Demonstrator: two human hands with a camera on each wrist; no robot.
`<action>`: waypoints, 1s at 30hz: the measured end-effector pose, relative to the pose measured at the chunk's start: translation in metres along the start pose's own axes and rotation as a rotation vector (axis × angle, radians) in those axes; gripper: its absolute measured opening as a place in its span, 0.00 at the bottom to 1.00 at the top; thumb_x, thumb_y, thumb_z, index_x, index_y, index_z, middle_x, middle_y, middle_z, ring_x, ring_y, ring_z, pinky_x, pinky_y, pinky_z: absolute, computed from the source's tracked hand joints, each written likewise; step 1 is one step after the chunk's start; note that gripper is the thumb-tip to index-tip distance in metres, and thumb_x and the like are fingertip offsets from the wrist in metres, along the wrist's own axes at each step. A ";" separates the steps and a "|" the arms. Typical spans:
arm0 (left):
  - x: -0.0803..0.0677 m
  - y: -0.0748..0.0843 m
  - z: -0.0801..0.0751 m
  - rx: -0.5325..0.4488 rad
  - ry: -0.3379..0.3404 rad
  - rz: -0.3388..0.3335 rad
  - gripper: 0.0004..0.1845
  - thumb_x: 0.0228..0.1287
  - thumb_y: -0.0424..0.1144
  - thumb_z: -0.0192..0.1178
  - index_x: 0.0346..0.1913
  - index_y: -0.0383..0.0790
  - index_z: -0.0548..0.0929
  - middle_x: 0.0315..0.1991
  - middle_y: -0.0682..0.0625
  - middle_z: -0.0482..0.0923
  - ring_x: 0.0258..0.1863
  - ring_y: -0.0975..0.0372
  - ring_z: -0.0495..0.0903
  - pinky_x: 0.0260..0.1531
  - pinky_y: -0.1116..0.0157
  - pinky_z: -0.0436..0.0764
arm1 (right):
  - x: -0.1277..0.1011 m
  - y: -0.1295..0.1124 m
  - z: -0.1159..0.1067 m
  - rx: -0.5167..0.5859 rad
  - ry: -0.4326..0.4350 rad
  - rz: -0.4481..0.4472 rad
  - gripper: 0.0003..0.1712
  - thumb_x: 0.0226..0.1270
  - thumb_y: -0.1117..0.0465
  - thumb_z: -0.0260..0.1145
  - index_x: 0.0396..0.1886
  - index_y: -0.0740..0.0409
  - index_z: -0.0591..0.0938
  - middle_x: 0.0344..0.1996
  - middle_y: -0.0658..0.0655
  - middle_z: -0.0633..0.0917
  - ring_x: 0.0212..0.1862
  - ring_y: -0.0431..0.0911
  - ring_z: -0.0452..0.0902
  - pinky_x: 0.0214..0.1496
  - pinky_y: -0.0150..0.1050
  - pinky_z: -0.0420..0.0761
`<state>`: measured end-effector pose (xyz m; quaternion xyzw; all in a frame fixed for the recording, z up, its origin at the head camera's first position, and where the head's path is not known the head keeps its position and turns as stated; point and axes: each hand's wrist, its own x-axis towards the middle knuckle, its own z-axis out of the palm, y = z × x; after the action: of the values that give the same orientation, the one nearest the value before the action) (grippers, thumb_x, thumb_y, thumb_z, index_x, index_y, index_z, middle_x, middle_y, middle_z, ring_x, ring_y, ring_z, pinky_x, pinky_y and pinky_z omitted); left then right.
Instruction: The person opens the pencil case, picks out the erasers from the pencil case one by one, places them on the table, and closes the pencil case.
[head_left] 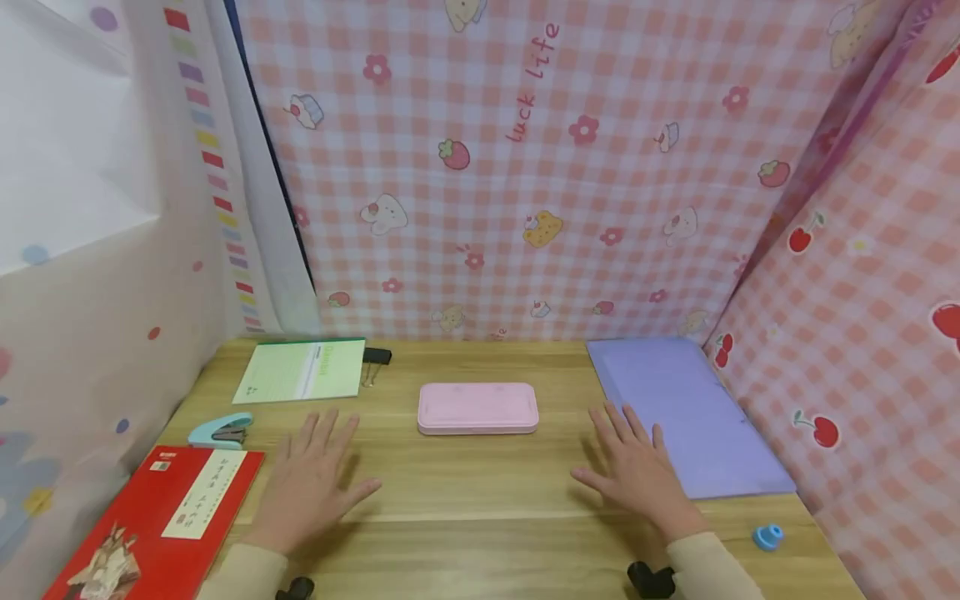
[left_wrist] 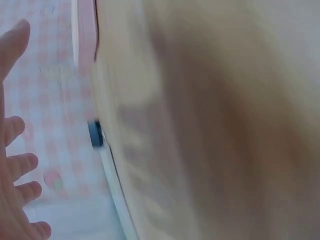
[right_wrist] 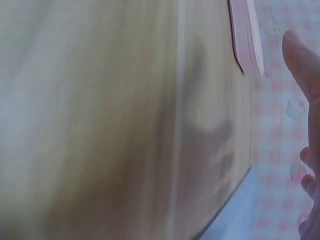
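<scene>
My left hand [head_left: 311,479] is spread palm down over the wooden table, fingers straight, holding nothing. Its shadow in the left wrist view shows it hovering above the wood. My right hand [head_left: 637,471] is likewise spread and holds nothing; it hovers beside the left edge of a purple folder [head_left: 690,417], its outer fingers overlapping the folder in the head view. Between the hands and farther back lies a closed pink pencil case [head_left: 477,408]. Left of my left hand are a light blue stapler [head_left: 221,432] and a red book [head_left: 161,517].
A green notebook [head_left: 300,371] lies at the back left, with a black binder clip [head_left: 377,357] at its right edge. A small blue cone-shaped piece [head_left: 768,537] stands near the right edge of the table [head_left: 480,492]. Checked cloth [head_left: 487,183] hangs behind.
</scene>
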<state>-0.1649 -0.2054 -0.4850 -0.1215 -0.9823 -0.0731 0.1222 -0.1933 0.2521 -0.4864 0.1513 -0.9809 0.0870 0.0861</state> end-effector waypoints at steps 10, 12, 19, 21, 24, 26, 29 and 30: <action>0.074 0.047 0.035 -0.039 -0.104 0.147 0.51 0.55 0.74 0.52 0.75 0.47 0.55 0.75 0.42 0.48 0.74 0.45 0.46 0.67 0.38 0.49 | 0.058 -0.040 0.026 -0.014 -0.066 -0.148 0.54 0.56 0.27 0.60 0.76 0.49 0.55 0.74 0.57 0.56 0.74 0.57 0.48 0.68 0.68 0.48; 0.086 0.053 0.048 -0.051 -0.121 0.152 0.51 0.55 0.74 0.51 0.75 0.48 0.55 0.75 0.42 0.49 0.74 0.46 0.47 0.67 0.38 0.50 | 0.071 -0.048 0.034 -0.005 -0.080 -0.166 0.53 0.57 0.27 0.59 0.76 0.48 0.56 0.74 0.57 0.57 0.74 0.57 0.48 0.69 0.67 0.49; 0.109 0.067 0.075 -0.093 -0.168 0.167 0.49 0.56 0.74 0.49 0.75 0.48 0.57 0.74 0.40 0.52 0.73 0.46 0.49 0.64 0.36 0.53 | 0.101 -0.065 0.067 0.061 -0.118 -0.202 0.52 0.59 0.24 0.51 0.76 0.45 0.54 0.74 0.56 0.56 0.75 0.54 0.46 0.70 0.66 0.49; 0.114 0.070 0.079 -0.095 -0.160 0.166 0.49 0.57 0.74 0.50 0.75 0.48 0.57 0.74 0.41 0.53 0.73 0.46 0.50 0.64 0.36 0.54 | 0.107 -0.066 0.074 0.063 -0.110 -0.209 0.52 0.60 0.23 0.49 0.76 0.45 0.55 0.74 0.56 0.56 0.75 0.54 0.46 0.69 0.65 0.50; 0.120 0.071 0.084 -0.089 -0.147 0.163 0.48 0.57 0.74 0.48 0.74 0.48 0.58 0.74 0.42 0.54 0.72 0.47 0.51 0.64 0.36 0.55 | 0.114 -0.067 0.079 0.042 -0.111 -0.202 0.52 0.59 0.22 0.46 0.76 0.45 0.56 0.75 0.55 0.55 0.75 0.54 0.46 0.69 0.65 0.52; 0.123 0.071 0.087 -0.076 -0.152 0.161 0.49 0.57 0.76 0.46 0.75 0.49 0.57 0.74 0.43 0.53 0.73 0.47 0.51 0.63 0.36 0.55 | 0.118 -0.068 0.080 0.025 -0.119 -0.199 0.52 0.59 0.21 0.44 0.76 0.45 0.56 0.75 0.55 0.55 0.75 0.54 0.47 0.69 0.65 0.53; 0.128 0.070 0.092 -0.044 -0.162 0.155 0.49 0.58 0.77 0.42 0.75 0.50 0.55 0.75 0.45 0.52 0.73 0.48 0.51 0.63 0.36 0.56 | 0.122 -0.069 0.078 0.015 -0.137 -0.196 0.52 0.60 0.21 0.44 0.76 0.45 0.56 0.75 0.56 0.55 0.74 0.55 0.47 0.67 0.66 0.55; 0.129 0.070 0.092 -0.036 -0.163 0.153 0.49 0.58 0.77 0.41 0.75 0.50 0.55 0.75 0.45 0.52 0.73 0.48 0.51 0.63 0.35 0.56 | 0.124 -0.070 0.077 0.013 -0.139 -0.197 0.51 0.60 0.22 0.44 0.76 0.46 0.56 0.75 0.56 0.56 0.74 0.56 0.47 0.67 0.67 0.55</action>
<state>-0.2886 -0.0942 -0.5317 -0.2037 -0.9754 -0.0710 0.0450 -0.2991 0.1366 -0.5271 0.2530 -0.9643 0.0736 0.0248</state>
